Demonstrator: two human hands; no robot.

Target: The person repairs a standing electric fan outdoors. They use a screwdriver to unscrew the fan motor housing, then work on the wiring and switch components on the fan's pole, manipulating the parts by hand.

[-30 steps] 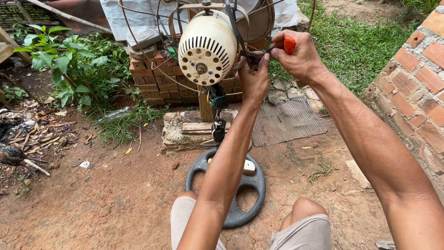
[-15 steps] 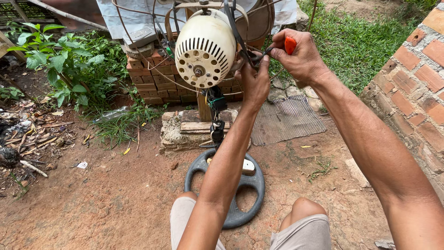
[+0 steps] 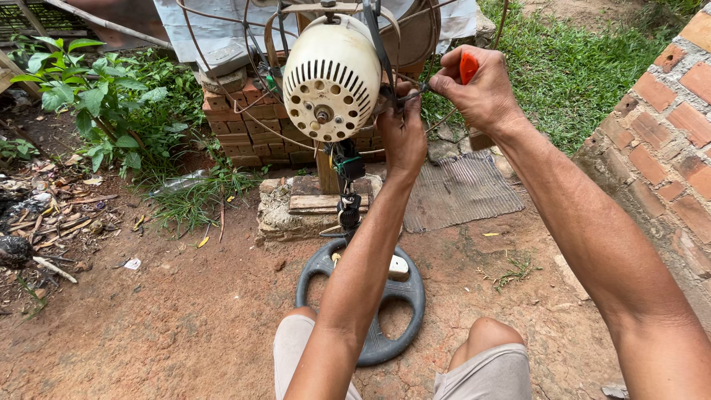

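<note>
My right hand is closed around an orange-handled tool, its shaft running leftward to the fan motor; my left hand, nearer, grips the motor's edge.

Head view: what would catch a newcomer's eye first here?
The cream fan motor housing with its slotted vents, top centre, framed by the rusty wire guard. The left hand grips the guard at the housing's right side, while the right hand holds an orange-handled tool there. Lower down, the dark round fan base lies on bare dirt between the knees.
</note>
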